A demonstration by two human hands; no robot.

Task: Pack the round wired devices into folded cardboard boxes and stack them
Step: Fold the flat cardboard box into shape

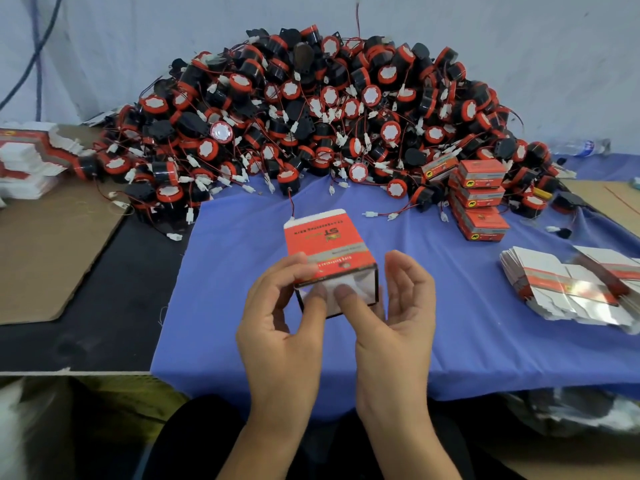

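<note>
ITEM 1: box [329, 247]. Red/white carton, erected, held just above the blue cloth [214, 289] at centre front, between 2 hands. Near end is turned toward the person, prob. so its flap can be shut. White flap at far end still sticks out, untucked. Whether a device is inside: cannot tell.

ITEM 2: left hand [284, 323]. Fingers curled over the box's top-left edge, thumb on the near end face. It pinches the box, apparently to steady it vs. the push from the other side.

ITEM 3: right hand [394, 317]. Thumb pressed flat on the near end flap, prob. seating it. Its 4 fingers are loosely bent, slightly apart, standing just beside the box's right wall w/ a gap, gripping nothing.

ITEM 4: device pile [311, 116]. Black bodies, red rims, thin wires w/ white plugs. Heaped at the back vs. the wall, front edge near the box for easy reach.

ITEM 5: packed stack [479, 199]. At least 4 closed boxes, right of centre at the pile's edge, clear of the work spot.

ITEM 6: flat blanks [571, 282]. Fanned on the cloth near the right hand, handy for the next pick. A 2nd lot [27, 161] lies far left.
</note>
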